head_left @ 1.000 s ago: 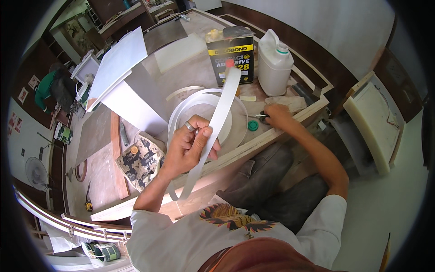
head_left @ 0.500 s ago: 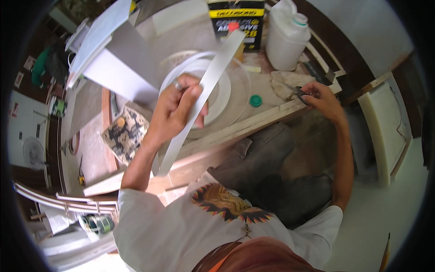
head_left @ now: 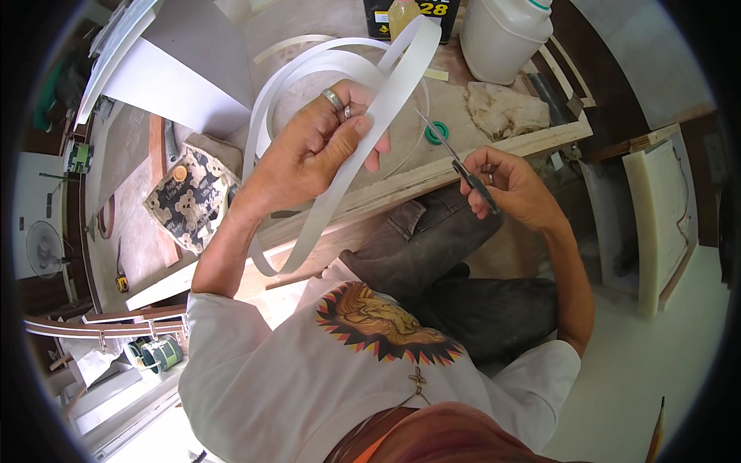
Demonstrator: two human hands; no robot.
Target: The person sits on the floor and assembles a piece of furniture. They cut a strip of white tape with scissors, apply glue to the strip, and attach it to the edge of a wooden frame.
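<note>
My left hand (head_left: pixel 316 154) is closed on a long white strip of edge banding (head_left: pixel 400 83), pinched between thumb and fingers. The strip loops over at its upper end and hangs down past my wrist, curving round near my lap. More of the band lies as a loose coil (head_left: pixel 262 112) on the workbench behind my hand. My right hand (head_left: pixel 515 191) grips a pair of dark-handled scissors (head_left: pixel 458 164) above the bench's front edge. Their blades point up and left towards the strip, apart from it. A green ring-shaped cap (head_left: pixel 437 133) lies behind the blades.
A white jug (head_left: pixel 505 42), a dark can (head_left: pixel 378 23) and a crumpled cloth (head_left: pixel 505 112) stand or lie at the back. On the left are a white panel box (head_left: pixel 181 81), a bear-print fabric bundle (head_left: pixel 193 193) and a screwdriver (head_left: pixel 121 279). The bench's wooden edge (head_left: pixel 532 145) runs before my knees.
My right hand has lifted the scissors off the cloth area and brought them left and nearer to me. My left hand still holds the strip, whose upper end now shows as a loop.
</note>
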